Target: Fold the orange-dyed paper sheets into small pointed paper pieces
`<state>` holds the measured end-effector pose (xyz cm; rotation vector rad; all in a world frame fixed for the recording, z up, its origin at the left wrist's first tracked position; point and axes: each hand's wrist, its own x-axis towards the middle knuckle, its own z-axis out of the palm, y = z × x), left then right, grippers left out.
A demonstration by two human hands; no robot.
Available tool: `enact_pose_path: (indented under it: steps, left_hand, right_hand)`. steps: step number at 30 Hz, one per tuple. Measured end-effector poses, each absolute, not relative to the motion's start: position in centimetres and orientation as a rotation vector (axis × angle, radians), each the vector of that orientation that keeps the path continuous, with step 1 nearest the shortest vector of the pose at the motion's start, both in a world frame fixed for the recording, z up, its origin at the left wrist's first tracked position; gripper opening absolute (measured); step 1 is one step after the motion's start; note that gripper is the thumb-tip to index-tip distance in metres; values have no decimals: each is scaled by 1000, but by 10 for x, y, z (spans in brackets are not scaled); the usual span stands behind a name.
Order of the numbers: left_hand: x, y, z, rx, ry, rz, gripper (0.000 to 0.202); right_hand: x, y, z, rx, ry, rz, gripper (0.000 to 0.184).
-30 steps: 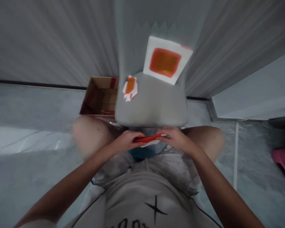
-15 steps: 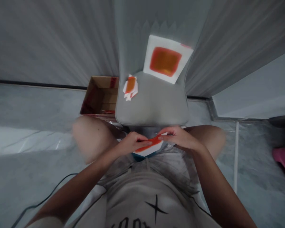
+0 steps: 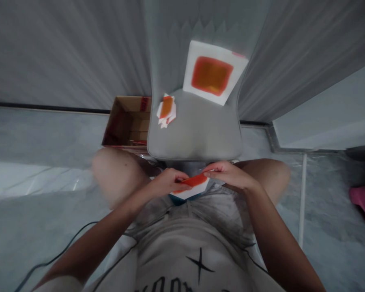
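Note:
Low over my lap I hold an orange-and-white piece of paper (image 3: 197, 188) between both hands. My left hand (image 3: 169, 181) pinches its left end, thumb along the orange face. At the other end my right hand (image 3: 226, 173) grips the upper right corner between thumb and fingers. A dark teal surface (image 3: 182, 200) shows just under the paper's lower edge; what it belongs to I cannot make out. On the chair ahead lies a small pile of folded orange-and-white papers (image 3: 166, 110). Behind it a white square piece with an orange-brown centre (image 3: 213, 75) leans against the backrest.
The grey padded chair (image 3: 197, 136) stands right in front of my knees. To its left an open cardboard box (image 3: 124, 121) sits on the floor. A dark cable (image 3: 57, 257) runs at lower left, and a pink plastic object (image 3: 363, 202) is at far right.
My left hand has shifted slightly on the paper, its thumb and fingers closer together. The paper's orange face is tilted a little differently. The right hand keeps its corner.

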<state>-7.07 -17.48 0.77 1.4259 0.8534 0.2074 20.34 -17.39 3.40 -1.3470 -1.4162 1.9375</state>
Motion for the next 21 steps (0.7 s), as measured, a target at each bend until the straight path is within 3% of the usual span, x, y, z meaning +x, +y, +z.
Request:
enact_pose_path:
  steps: [5,11,21]
  left_hand:
    - [-75,-175,6,1399,850,189,40]
    - [-68,-184,-3,1283,974,438,43]
    - [-50,-208,-25,1047,1124,590,54]
  right_hand:
    - [204,-171,33,-1339,-1435,1922,33]
    - [189,-178,18,-1458,-1202,1727,45]
    - [171,-200,8,-1450,-1410,1469,39]
